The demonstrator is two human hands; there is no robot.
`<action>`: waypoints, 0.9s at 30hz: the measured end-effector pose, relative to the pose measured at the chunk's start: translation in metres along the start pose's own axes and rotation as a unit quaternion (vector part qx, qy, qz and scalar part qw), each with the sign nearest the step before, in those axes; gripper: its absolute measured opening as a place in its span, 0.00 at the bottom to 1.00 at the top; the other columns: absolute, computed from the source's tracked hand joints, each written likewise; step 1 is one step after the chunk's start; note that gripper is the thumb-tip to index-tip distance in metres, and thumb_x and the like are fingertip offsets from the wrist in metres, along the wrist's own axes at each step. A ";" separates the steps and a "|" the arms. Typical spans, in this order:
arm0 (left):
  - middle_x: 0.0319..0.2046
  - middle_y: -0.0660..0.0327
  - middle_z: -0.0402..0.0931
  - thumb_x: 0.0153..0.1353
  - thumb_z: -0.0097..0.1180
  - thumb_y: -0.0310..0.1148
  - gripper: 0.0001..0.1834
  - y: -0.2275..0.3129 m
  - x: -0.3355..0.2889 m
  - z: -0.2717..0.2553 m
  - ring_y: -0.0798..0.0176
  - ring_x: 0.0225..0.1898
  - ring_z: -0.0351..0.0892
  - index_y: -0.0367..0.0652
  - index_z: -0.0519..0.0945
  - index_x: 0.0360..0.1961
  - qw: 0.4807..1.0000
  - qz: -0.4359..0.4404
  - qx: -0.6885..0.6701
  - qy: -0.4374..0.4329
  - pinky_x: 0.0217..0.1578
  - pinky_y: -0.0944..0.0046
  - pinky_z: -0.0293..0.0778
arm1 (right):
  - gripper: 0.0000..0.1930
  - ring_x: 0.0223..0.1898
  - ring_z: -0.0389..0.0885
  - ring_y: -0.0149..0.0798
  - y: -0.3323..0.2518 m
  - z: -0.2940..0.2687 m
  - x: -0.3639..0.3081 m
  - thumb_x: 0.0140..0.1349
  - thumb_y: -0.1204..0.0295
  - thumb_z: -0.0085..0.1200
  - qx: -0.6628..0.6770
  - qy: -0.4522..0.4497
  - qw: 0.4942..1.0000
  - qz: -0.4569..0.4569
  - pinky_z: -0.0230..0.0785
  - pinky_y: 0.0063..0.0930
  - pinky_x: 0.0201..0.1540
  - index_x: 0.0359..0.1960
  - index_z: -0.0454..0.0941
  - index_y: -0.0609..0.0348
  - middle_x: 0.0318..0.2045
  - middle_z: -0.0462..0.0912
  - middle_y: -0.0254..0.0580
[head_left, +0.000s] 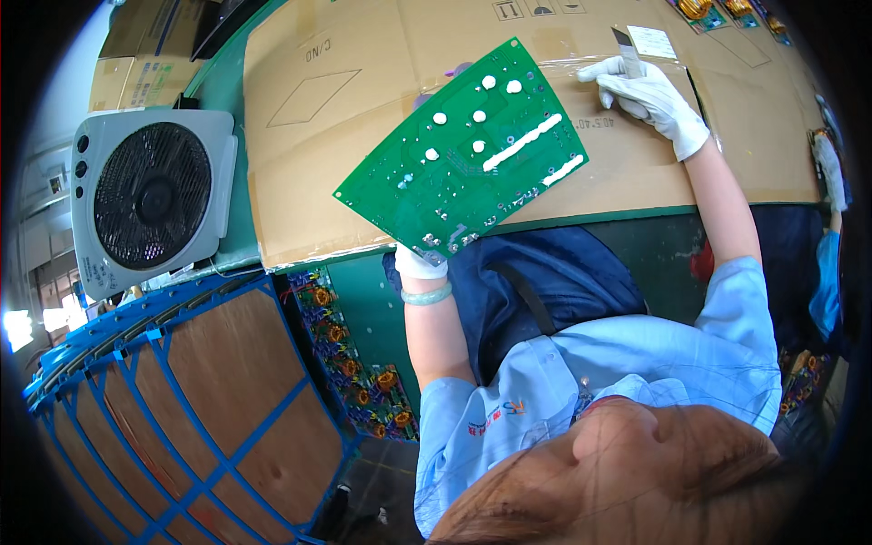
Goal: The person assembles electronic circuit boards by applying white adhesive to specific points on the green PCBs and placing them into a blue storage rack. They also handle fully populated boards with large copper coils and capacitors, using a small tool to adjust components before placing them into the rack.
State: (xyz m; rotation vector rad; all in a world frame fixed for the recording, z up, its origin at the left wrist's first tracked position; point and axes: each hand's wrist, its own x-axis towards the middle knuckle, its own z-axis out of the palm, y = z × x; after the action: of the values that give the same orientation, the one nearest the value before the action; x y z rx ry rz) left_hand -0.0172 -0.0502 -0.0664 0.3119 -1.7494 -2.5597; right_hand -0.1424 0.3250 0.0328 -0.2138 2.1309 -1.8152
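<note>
My left hand [421,263], in a white glove, holds up a green circuit board [427,168] by its lower edge. The board hides that hand's fingers. White blobs and two long white strips stand out on the board's visible face, along with small solder points. To the right, my right hand [652,98], also gloved in white, grips a flat grey tool with a dark slanted tip [628,56]; its exact kind is unclear. That tool points away from me, apart from the board. Both hands are above a cardboard sheet [304,163].
A grey box fan [154,195] stands left of the cardboard. Below it is a blue-framed rack with wooden panels [232,381]. Boards with copper coils [363,377] lie beside the rack; more coils [695,9] sit at the far right. Another person's gloved hand [828,168] shows at the right edge.
</note>
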 end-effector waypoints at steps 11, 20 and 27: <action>0.55 0.56 0.72 0.70 0.42 0.41 0.22 0.016 0.002 -0.006 0.59 0.53 0.74 0.41 0.69 0.60 0.999 -0.011 0.029 -0.008 0.50 0.55 0.74 | 0.20 0.30 0.74 0.29 -0.018 -0.008 -0.019 0.70 0.55 0.46 -0.257 0.033 0.907 -0.331 0.68 0.29 0.35 0.56 0.76 0.53 0.30 0.78 0.34; 0.55 0.56 0.72 0.70 0.42 0.41 0.22 0.024 0.003 -0.001 0.59 0.52 0.74 0.41 0.69 0.60 0.998 -0.022 0.049 -0.022 0.49 0.56 0.74 | 0.19 0.35 0.77 0.44 -0.037 -0.017 -0.042 0.61 0.59 0.56 -0.455 -0.065 0.819 -0.343 0.70 0.34 0.40 0.50 0.81 0.56 0.33 0.82 0.40; 0.54 0.56 0.73 0.70 0.42 0.41 0.22 0.024 0.008 0.002 0.60 0.52 0.75 0.41 0.70 0.59 0.997 -0.024 0.061 -0.032 0.49 0.56 0.75 | 0.17 0.32 0.78 0.43 -0.009 -0.013 -0.041 0.63 0.56 0.55 -0.425 -0.035 0.827 -0.367 0.71 0.33 0.37 0.45 0.83 0.52 0.29 0.80 0.40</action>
State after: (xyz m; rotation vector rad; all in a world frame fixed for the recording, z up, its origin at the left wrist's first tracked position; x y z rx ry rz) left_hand -0.0274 -0.0583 -0.0445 0.2818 -1.9470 -2.5270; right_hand -0.1094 0.3487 0.0491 -1.4449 2.8794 -0.9000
